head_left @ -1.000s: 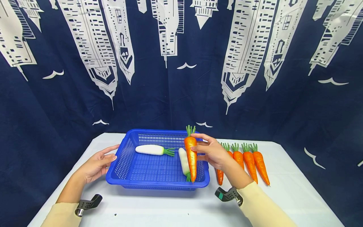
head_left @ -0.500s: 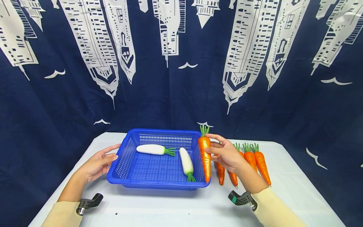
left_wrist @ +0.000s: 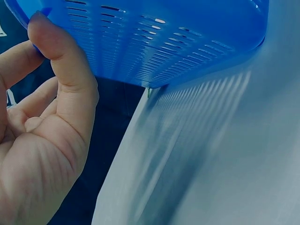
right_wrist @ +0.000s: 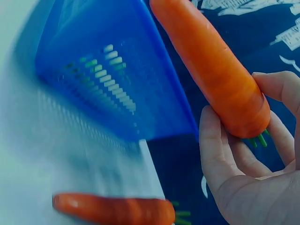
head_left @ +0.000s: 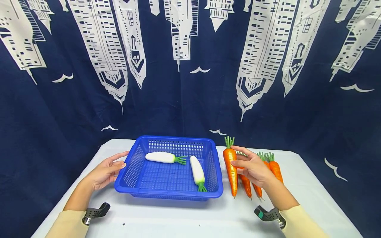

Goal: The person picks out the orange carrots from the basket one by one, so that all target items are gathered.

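Note:
My right hand (head_left: 254,167) holds an orange carrot (head_left: 230,168) between thumb and fingers, its green stems up, just right of the basket. In the right wrist view, the held carrot (right_wrist: 218,70) overlaps the edge of the basket (right_wrist: 159,89). My left hand (head_left: 105,172) pinches the left rim of the blue plastic basket (head_left: 169,194), thumb on the rim in the left wrist view. Inside the basket lie two white radishes with green tops: one radish (head_left: 160,157) crosswise at the back, another radish (head_left: 197,170) slanting along the right side.
Several more carrots (head_left: 275,169) lie side by side on the white table (head_left: 166,219), partly behind my right hand. One carrot (right_wrist: 112,209) shows below the basket in the right wrist view. A dark blue cloth (head_left: 178,109) with white buildings hangs behind the table.
My right hand has carried the carrot rightward, from above the basket's right side to beyond its right rim, over the other carrots. My left hand stays at the basket's left rim.

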{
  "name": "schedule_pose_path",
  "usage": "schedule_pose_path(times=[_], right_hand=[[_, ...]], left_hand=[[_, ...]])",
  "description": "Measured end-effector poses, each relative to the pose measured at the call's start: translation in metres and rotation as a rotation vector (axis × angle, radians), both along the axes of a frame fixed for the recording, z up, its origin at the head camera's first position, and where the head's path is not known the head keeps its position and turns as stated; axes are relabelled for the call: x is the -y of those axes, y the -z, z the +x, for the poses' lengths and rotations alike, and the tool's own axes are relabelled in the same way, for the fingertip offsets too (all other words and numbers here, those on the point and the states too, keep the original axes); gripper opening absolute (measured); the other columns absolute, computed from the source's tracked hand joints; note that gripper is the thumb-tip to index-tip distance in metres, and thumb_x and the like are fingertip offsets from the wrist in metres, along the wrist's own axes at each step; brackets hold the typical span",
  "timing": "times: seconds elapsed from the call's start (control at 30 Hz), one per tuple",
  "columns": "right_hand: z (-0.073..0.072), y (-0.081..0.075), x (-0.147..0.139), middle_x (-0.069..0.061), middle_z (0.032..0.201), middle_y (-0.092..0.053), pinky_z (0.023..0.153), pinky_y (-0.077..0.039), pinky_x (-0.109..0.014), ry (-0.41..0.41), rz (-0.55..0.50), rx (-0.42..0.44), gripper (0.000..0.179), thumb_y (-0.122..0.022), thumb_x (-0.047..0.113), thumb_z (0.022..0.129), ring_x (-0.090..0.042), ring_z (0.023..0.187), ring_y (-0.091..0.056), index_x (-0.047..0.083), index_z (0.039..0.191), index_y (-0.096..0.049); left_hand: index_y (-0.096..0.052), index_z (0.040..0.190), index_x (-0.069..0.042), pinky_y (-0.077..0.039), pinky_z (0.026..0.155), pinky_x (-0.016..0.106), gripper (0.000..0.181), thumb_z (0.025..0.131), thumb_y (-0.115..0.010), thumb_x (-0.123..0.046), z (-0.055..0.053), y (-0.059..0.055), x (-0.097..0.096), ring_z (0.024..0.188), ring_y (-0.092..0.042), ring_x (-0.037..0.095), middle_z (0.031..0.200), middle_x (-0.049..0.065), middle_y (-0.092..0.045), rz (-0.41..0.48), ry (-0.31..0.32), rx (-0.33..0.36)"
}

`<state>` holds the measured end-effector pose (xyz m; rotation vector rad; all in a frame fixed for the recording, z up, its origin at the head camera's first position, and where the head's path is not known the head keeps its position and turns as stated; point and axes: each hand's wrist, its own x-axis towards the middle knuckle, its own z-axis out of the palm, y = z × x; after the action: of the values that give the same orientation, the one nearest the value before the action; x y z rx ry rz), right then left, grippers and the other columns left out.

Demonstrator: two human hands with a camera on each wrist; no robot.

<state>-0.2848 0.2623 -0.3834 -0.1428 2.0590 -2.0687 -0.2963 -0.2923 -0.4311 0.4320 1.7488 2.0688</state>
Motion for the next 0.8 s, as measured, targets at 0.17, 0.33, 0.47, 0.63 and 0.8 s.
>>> schedule_pose_path(times=[0.17, 0.33, 0.47, 0.63, 0.8], right_hand=[[0.004, 0.002, -0.023, 0.005, 0.123, -0.067, 0.092, -0.061, -0.028, 0.022, -0.033, 0.016, 0.055, -0.071, 0.009, 0.095, -0.017, 0.11, -0.067, 0.025, 0.146, -0.056], [0.006, 0.006, -0.046, 0.01, 0.121, -0.065, 0.095, -0.059, -0.026, 0.045, -0.035, 0.02, 0.055, -0.069, 0.007, 0.096, -0.012, 0.111, -0.066, 0.028, 0.145, -0.057], [0.007, 0.01, -0.063, 0.013, 0.122, -0.064, 0.095, -0.059, -0.024, 0.073, -0.03, 0.016, 0.056, -0.068, 0.008, 0.097, -0.009, 0.111, -0.066, 0.03, 0.147, -0.055], [0.009, 0.015, -0.084, 0.013, 0.122, -0.063, 0.094, -0.059, -0.023, 0.082, -0.036, 0.006, 0.056, -0.065, 0.006, 0.099, -0.007, 0.11, -0.066, 0.03, 0.148, -0.054], [0.01, 0.024, -0.104, 0.015, 0.12, -0.066, 0.092, -0.06, -0.025, 0.065, -0.062, 0.004, 0.055, -0.061, 0.003, 0.1, -0.007, 0.108, -0.068, 0.032, 0.147, -0.055]], left_hand=[[-0.024, 0.159, -0.012, -0.064, 0.087, 0.038, 0.055, 0.108, -0.045, -0.004, 0.0, 0.001, 0.0, 0.101, -0.075, 0.018, 0.117, 0.0, -0.073, 0.012, 0.004, -0.005], [-0.023, 0.159, -0.012, -0.064, 0.087, 0.038, 0.056, 0.108, -0.045, -0.004, 0.001, 0.002, 0.0, 0.1, -0.075, 0.017, 0.117, 0.0, -0.073, 0.01, -0.005, -0.001], [-0.022, 0.16, -0.012, -0.064, 0.086, 0.039, 0.058, 0.108, -0.046, -0.005, 0.001, 0.002, 0.0, 0.1, -0.075, 0.017, 0.116, 0.0, -0.073, -0.004, -0.02, 0.01], [-0.021, 0.16, -0.011, -0.064, 0.086, 0.039, 0.058, 0.108, -0.047, -0.005, 0.001, 0.001, 0.0, 0.1, -0.075, 0.017, 0.117, 0.001, -0.072, 0.003, -0.009, 0.004], [-0.021, 0.16, -0.01, -0.064, 0.087, 0.04, 0.058, 0.108, -0.046, -0.005, 0.0, 0.001, 0.0, 0.101, -0.075, 0.018, 0.117, 0.001, -0.073, 0.005, -0.004, 0.007]])
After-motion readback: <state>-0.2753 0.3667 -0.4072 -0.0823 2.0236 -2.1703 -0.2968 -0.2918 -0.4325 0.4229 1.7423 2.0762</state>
